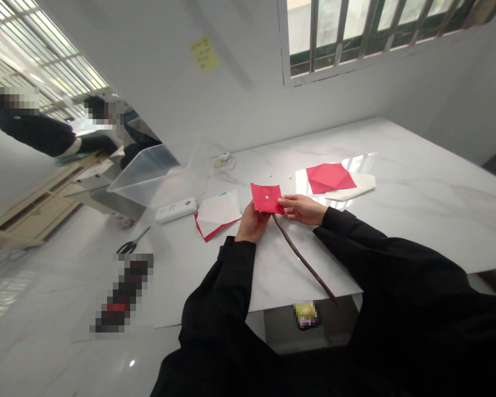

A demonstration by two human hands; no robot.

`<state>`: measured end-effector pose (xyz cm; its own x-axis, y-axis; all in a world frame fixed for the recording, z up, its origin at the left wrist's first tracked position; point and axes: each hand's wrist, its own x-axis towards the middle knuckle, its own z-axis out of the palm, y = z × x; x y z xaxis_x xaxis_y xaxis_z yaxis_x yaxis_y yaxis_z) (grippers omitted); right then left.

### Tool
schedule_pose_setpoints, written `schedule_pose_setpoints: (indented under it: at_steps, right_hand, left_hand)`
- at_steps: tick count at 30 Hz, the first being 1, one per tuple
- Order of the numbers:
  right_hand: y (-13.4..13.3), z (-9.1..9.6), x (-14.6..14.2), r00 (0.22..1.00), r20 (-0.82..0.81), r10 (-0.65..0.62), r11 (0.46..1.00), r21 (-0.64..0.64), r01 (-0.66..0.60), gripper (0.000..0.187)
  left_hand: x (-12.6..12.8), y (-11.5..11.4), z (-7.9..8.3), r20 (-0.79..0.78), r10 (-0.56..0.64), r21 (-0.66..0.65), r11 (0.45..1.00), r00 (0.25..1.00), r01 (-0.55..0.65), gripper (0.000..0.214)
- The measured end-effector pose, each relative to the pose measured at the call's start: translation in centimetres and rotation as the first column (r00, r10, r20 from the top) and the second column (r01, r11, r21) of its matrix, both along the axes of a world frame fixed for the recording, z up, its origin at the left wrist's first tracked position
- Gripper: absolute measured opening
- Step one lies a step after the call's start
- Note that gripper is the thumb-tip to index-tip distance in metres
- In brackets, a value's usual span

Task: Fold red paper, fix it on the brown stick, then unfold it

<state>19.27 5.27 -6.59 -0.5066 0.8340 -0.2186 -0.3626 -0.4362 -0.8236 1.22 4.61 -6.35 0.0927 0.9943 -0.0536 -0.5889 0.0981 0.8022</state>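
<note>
A folded red paper piece [266,198] with a small metal pin in its middle is held up just above the white marble table [417,193]. My left hand [251,223] pinches its lower left edge with the fingers closed. My right hand [302,209] grips its right edge, fingers closed on the paper. A thin dark stick [303,259] runs from under the paper down toward the table's near edge; which hand holds it is hidden.
Another red paper [329,177] on a white sheet lies to the right. White and red sheets [218,213], a white box [176,210], a clear plastic bin [146,172] and scissors [132,243] sit at left. Two people are far left.
</note>
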Motion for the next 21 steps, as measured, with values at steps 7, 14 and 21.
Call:
schedule_pose_setpoints:
  at_steps: [7,14,21]
  right_hand:
    - [-0.1,0.37,0.06,0.998,-0.017,-0.057,0.997,-0.054,0.056,0.007]
    - [-0.04,0.36,0.21,0.999,-0.01,-0.042,0.998,-0.041,0.041,0.012]
    - [-0.32,0.44,0.21,0.999,-0.04,-0.006,1.0,-0.023,0.005,0.016]
  left_hand:
    - [0.26,-0.41,0.1,-0.022,-0.085,0.003,0.996,0.996,0.085,0.031]
    - [0.06,-0.51,0.06,-0.027,-0.133,-0.007,0.991,0.991,0.133,0.035]
    - [0.1,-0.81,0.56,-0.02,-0.111,-0.081,0.991,0.994,0.109,0.032]
